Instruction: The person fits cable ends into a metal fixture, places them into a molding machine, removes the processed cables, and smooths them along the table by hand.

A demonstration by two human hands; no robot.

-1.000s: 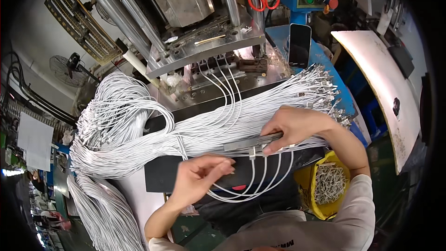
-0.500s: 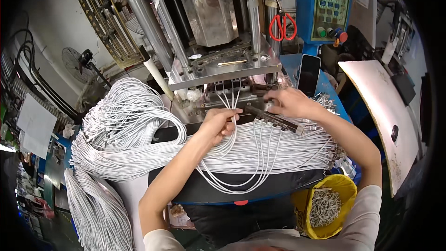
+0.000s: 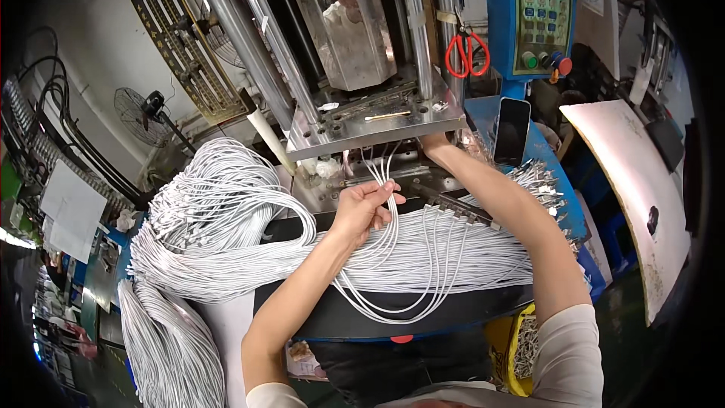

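Observation:
My left hand (image 3: pixel 368 209) is closed around several white cables (image 3: pixel 390 238) just in front of the press. From my fingers their upper ends run in under the steel press plate (image 3: pixel 377 127). My right hand (image 3: pixel 433 140) reaches under the plate's right side, where its fingers are hidden. Below my right forearm lies a dark metal bar fixture (image 3: pixel 453 206), with several cable ends set along it. Loops of cable hang from this bar toward the bench's front edge. A thick layer of white cables (image 3: pixel 483 249) spreads beneath.
Big cable bundles (image 3: pixel 219 189) pile up at left, some draping over the edge. A yellow bag (image 3: pixel 521 347) of small metal parts stands low at right. Behind are a phone (image 3: pixel 512 131), red-handled scissors (image 3: pixel 467 53) and a blue control box (image 3: pixel 540 23). A cotton swab (image 3: pixel 387 115) lies on the plate.
My right hand has moved from beside the bar fixture forward and under the press plate. My left hand keeps its hold on the cables. The whole view has shifted slightly.

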